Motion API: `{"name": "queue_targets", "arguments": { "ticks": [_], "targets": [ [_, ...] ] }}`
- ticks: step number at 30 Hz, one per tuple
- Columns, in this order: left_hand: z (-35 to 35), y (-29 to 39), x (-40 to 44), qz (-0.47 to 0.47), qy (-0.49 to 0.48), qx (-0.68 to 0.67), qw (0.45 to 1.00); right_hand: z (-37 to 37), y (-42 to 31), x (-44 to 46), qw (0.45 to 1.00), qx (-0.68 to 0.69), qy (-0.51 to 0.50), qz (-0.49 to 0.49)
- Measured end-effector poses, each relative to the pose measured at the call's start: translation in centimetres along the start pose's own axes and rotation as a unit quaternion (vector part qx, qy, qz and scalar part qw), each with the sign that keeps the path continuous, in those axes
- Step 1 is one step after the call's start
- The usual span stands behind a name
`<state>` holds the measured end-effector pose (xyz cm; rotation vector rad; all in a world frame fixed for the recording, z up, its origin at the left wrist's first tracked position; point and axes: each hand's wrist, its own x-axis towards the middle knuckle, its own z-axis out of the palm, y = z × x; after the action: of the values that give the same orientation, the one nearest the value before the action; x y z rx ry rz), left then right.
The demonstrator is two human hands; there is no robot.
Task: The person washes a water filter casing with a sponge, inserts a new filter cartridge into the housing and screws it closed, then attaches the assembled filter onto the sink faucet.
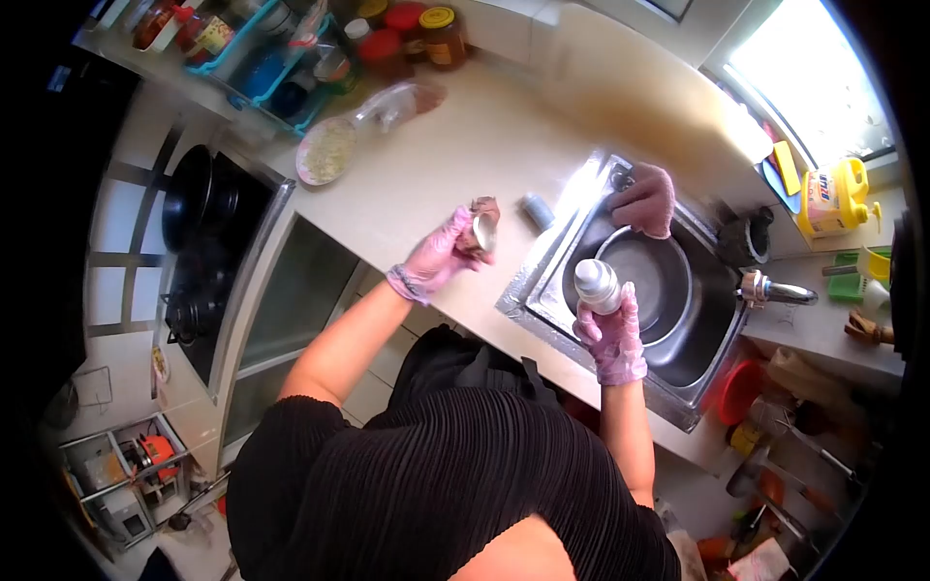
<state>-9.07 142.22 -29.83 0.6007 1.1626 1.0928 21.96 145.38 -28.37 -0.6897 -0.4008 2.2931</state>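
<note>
My left hand (pixel 438 259), in a thin pink glove, is closed around a small brownish piece with a pale oval face (pixel 482 230); its exact kind is unclear. It is above the counter, left of the sink. My right hand (pixel 612 344), gloved the same way, grips a white and silvery bottle (pixel 597 285) with a rounded top, held over the near side of the sink (pixel 715 360). Beneath the bottle, a round metal pan (pixel 668 281) lies in the basin. A small grey cylinder (pixel 536 211) is on the counter between both hands, close to the sink's edge.
A pink cloth (pixel 647 201) hangs at the sink's back corner. The faucet (pixel 775 289) sits to the right, near a yellow jug (pixel 835 198). Further left are a plate of pale shreds (pixel 326 151), a plastic bag (pixel 395 105), jars (pixel 443 39) and the stove (pixel 218 252).
</note>
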Motion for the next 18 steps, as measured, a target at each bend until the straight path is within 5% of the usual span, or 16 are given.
{"name": "queue_targets", "arguments": {
  "ticks": [1, 4, 18],
  "targets": [
    [1.8, 1.3, -0.7, -0.048, -0.058, -0.14, 0.987, 0.5, 0.0, 0.1, 1.0, 0.004, -0.002, -0.002],
    [5.5, 2.9, -1.7, -0.084, -0.128, -0.132, 0.979, 2.7, 0.3, -0.3, 0.996, -0.084, 0.012, -0.026],
    [11.0, 4.1, -3.0, -0.064, -0.106, 0.106, 0.987, 4.1, 0.2, -3.0, 0.965, -0.201, 0.065, -0.152]
  ]
}}
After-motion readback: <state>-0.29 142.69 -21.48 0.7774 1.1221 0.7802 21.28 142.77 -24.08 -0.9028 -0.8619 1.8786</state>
